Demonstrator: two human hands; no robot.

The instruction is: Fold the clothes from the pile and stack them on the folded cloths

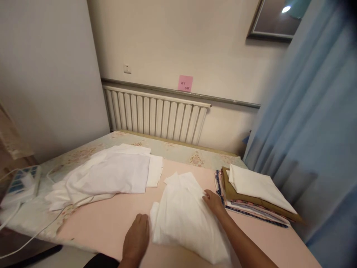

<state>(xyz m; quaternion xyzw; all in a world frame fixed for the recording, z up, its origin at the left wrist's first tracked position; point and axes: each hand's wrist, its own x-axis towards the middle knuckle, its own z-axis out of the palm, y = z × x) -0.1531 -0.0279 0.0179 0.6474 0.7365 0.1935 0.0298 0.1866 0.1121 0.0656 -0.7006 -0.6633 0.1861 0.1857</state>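
Observation:
A crumpled white garment lies loosely folded in front of me on a pink sheet. My left hand rests at its left edge, fingers held together and stretched forward, with no cloth visible in them. On the other side, my right hand has its bent fingertips and thumb at the garment's upper right edge, seemingly pinching the fabric. The near end of the garment is blurred.
Several white garments lie loosely piled at left. At right stands a stack of folded cloths, white on top. A white cable crosses the left edge near a keyboard-like object. Behind are a radiator and a blue curtain.

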